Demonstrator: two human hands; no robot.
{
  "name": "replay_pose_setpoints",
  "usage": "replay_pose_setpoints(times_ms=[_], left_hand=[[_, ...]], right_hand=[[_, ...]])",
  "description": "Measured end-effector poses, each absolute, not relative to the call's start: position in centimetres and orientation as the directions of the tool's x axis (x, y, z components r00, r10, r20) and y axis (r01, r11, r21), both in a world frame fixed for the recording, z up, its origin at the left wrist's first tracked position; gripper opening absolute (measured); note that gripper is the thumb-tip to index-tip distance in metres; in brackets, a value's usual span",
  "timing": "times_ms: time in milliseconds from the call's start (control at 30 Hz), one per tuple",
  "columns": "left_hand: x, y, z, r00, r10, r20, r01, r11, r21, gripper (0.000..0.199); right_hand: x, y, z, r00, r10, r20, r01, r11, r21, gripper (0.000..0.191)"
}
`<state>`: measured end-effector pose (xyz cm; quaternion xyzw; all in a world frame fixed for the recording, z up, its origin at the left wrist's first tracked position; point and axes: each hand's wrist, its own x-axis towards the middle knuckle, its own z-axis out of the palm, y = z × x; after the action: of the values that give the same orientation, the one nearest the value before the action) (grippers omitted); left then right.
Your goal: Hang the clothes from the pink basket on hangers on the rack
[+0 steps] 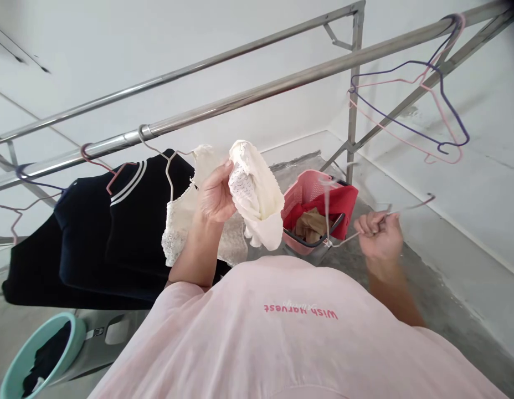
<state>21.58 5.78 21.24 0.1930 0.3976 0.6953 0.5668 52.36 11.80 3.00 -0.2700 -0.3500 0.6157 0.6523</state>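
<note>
Bunched up in my left hand (217, 194) is a cream garment with lace (261, 194), its exact kind hidden by the folds. Fingers and thumb pinch its left edge. Just behind that wrist, a cream lace top (178, 224) hangs from a white hanger (169, 160) on the rail. Off to the right, my right hand (381, 233) is closed around a thin white hanger (344, 239), partly smeared by motion. That hanger has no clothing on it, and one end passes in front of the pink basket.
A metal rail (257, 94) crosses ahead, carrying dark garments (94, 238) at left. Purple (452, 111) and pink (442, 100) hangers hang bare at right. Below stands a pink basket (309, 185) with red and tan cloth. A teal basin (76, 338) holds dark cloth at lower left.
</note>
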Motion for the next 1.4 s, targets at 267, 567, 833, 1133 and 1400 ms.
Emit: replay_pose_setpoints(times_ms=[267, 567, 833, 1133, 1400], left_hand=[[22.3, 7.0, 18.1, -0.202, 0.946, -0.255, -0.644, 0.068, 0.762, 0.005], [24.4, 6.6, 17.1, -0.024, 0.958, -0.285, -0.663, 0.198, 0.722, 0.007], [24.5, 5.8, 17.7, -0.014, 0.952, -0.306, -0.643, 0.225, 0.732, 0.011], [20.7, 5.1, 18.9, -0.260, 0.945, -0.197, -0.674, -0.031, 0.738, 0.017], [18.5, 6.2, 16.0, -0.305, 0.894, -0.327, -0.711, 0.015, 0.704, 0.022]], right_hand=[[51.2, 12.9, 10.3, -0.283, 0.925, 0.253, -0.709, -0.024, -0.705, 0.058], [48.3, 14.0, 14.1, -0.102, 0.895, 0.435, -0.785, 0.196, -0.588, 0.076], [44.9, 13.9, 13.3, -0.229, 0.786, 0.574, -0.802, 0.182, -0.569, 0.078], [40.8, 11.9, 5.7, -0.299, 0.841, 0.452, -0.598, 0.204, -0.775, 0.070], [44.4, 11.8, 6.6, -0.481, 0.696, 0.533, -0.200, 0.505, -0.840, 0.049]])
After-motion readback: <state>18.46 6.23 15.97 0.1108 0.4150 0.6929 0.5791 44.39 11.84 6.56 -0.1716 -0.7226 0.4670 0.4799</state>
